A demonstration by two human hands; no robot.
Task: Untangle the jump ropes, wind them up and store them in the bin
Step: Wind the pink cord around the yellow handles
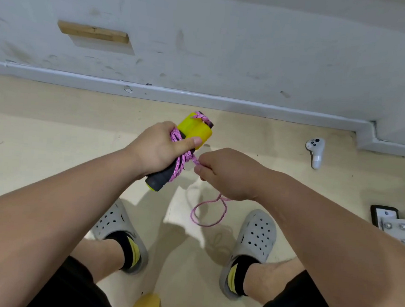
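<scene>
Two yellow handles (195, 129) with dark foam grips lay side by side in the person's left hand (159, 147), whose fingers curled round them while the thumb pressed across the front. Several turns of pink rope (179, 161) were wound about the grips, just under that thumb. The right hand (226, 173) sat close beside, its fingers bunched and pinching the free run of rope where it left the coil. Below that hand the slack hung in a loose loop (206, 213) over the pale floor (52, 141), between two grey clogs (118, 229) (black socks (123, 244) with a bit of yellow in them). A white controller (315, 151) lay on the floor off to the right, near the skirting board (225, 101), well apart from the rope.
</scene>
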